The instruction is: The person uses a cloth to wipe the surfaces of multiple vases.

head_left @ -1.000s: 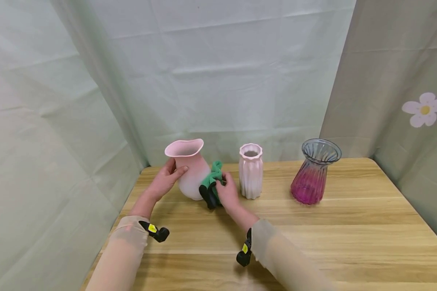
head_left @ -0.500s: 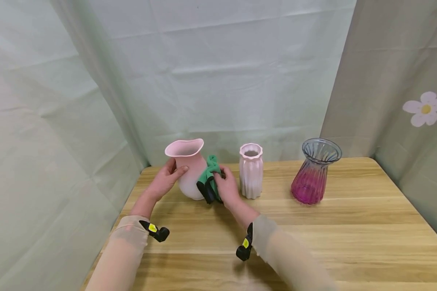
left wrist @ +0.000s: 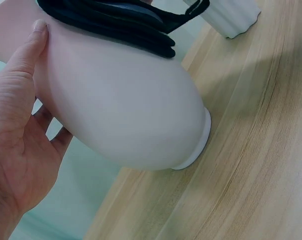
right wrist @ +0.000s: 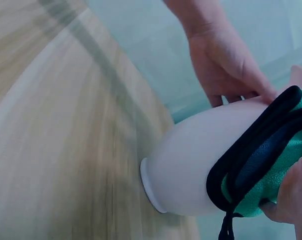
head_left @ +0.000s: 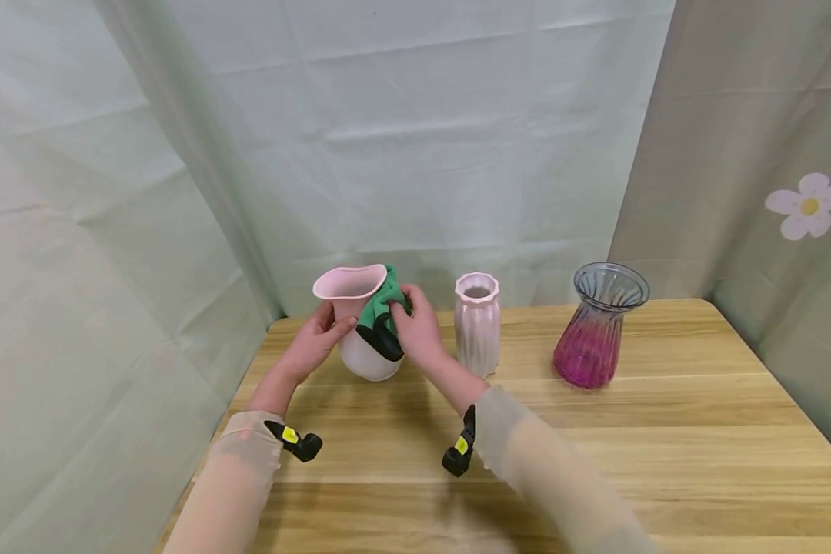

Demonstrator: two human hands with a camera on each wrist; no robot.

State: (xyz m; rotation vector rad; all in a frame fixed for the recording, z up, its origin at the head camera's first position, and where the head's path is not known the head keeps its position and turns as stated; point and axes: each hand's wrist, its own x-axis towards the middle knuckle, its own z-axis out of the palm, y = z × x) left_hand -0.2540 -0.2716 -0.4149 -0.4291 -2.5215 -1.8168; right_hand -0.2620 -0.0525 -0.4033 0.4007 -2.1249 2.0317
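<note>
Head view shows the left hand [head_left: 312,344] cupped round the neck of the pink vase [head_left: 360,323], thumb and fingers curled against its far-left side, while the right hand [head_left: 418,332] grips a folded green cloth [head_left: 379,312] with a black edge, pressed to the vase's upper right shoulder just under the flared rim. The vase stands near the back-left corner of the tabletop [head_left: 595,454]; the left wrist view shows its foot ring down on the wood.

To wipe well, I judge the left hand should brace firmly opposite the cloth's push, since pressure this high on a narrow-footed vase could tip it. Short strokes that follow the curve, with the cloth kept bunched so the black edge does not trail, would suit.

Room is tight on the right: the ribbed white vase [head_left: 476,326] stands just beside the right hand, so a wide elbow swing could knock it. The purple glass vase [head_left: 598,331] is well apart. The back edge and the curtain lie close behind; open wood lies toward the front edge.
</note>
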